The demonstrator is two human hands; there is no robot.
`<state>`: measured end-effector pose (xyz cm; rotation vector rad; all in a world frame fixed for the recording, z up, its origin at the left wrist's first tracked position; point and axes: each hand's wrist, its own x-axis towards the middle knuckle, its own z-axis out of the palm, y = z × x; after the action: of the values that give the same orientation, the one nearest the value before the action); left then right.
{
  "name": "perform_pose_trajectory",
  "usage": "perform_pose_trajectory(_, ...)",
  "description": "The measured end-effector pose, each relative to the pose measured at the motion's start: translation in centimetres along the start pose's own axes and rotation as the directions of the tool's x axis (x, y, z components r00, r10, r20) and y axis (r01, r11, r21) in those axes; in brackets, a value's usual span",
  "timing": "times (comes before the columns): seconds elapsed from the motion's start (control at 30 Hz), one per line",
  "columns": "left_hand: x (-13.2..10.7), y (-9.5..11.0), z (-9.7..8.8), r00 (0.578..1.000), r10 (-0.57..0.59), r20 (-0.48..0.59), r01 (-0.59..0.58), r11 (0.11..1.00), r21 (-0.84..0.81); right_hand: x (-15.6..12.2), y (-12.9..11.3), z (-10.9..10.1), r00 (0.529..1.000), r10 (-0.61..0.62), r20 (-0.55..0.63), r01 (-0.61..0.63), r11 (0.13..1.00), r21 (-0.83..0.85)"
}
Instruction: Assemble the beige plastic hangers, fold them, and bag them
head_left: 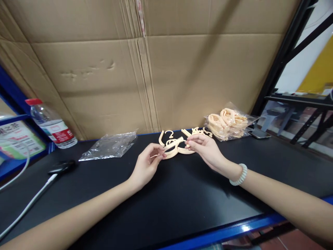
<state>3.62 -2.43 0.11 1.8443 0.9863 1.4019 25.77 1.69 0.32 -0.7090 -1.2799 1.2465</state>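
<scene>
My left hand (pixel 147 164) is closed on a cream plastic hanger bar (pixel 174 143), which slants up to the right. My right hand (pixel 206 150) is pinched close to the bar's far end, with a small piece at its fingertips too small to make out. Curved cream hanger parts (pixel 170 155) lie on the table just beneath both hands. Behind them rest a loose hanger hook (pixel 170 132) and a short curved hanger arm (pixel 161 138). More hooks and thin bars (pixel 197 131) are heaped behind my right hand, which partly hides them.
A clear bag of cream hanger parts (pixel 227 123) sits at the back right beside a phone (pixel 260 133). Left of my hands are a crumpled clear bag (pixel 109 146), a red-capped bottle (pixel 56 126) and a black device (pixel 61 167) with a white cable. Cardboard (pixel 104 83) walls the table's back.
</scene>
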Motion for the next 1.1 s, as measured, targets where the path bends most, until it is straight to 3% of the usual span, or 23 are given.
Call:
perform_pose_trajectory(0.17, 0.4, -0.3, -0.5, 0.993, -0.117, 0.027, 0.118, 0.992, -0.050, -0.7, 0.2, 0.4, 0.999, -0.002, 0.040, 0.004, 0.999, -0.045)
perform_pose_trajectory(0.4, 0.5, -0.7, -0.6, 0.970, -0.242, 0.016, 0.240, 0.950, -0.202, -0.9, -0.1, 0.5, 0.997, 0.053, 0.048, -0.056, 0.996, 0.065)
perform_pose_trajectory(0.6, 0.5, -0.5, -0.5, 0.989, -0.148, 0.001, 0.145, 0.969, -0.202, -0.9, 0.0, 0.6, 0.990, 0.044, 0.131, -0.040, 0.999, -0.034)
perform_pose_trajectory(0.7, 0.5, -0.2, -0.4, 0.989, -0.136, 0.052, 0.144, 0.974, -0.175, -1.0, 0.1, 0.7, 0.981, 0.047, 0.190, -0.039, 0.998, -0.048)
perform_pose_trajectory(0.97, 0.0, 0.6, -0.1, 0.989, -0.044, 0.140, 0.061, 0.991, -0.121, -1.5, 0.0, 0.9, 0.913, 0.151, 0.380, -0.152, 0.988, -0.028)
perform_pose_trajectory(1.1, -0.2, 0.7, 0.0, 0.986, -0.039, 0.164, 0.055, 0.994, -0.095, -1.6, -0.1, 1.0, 0.898, 0.205, 0.389, -0.211, 0.977, -0.028)
